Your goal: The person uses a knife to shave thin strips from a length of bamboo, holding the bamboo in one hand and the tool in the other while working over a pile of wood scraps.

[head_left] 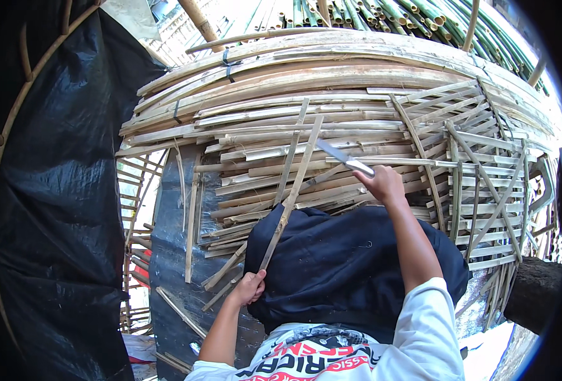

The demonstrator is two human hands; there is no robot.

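Observation:
My left hand (249, 289) is closed around the lower end of a long, narrow bamboo strip (290, 193). The strip slants up and away over the black cloth (357, 260) that covers my lap. In my right hand (383, 185) is a knife (335, 152), gripped by its handle. Its pale blade points up and to the left, toward the strip's upper part, and appears apart from it. Beyond my knees lie stacked split bamboo slats (306, 152), and another thin strip (291, 149) leans across them.
A woven bamboo lattice (487, 184) stands at the right, near a dark log (535, 295). Black plastic sheeting (59, 190) hangs at the left. Loose strips lie on a dark sheet (173, 254) left of my lap. Green bamboo poles (414, 16) are piled at the back.

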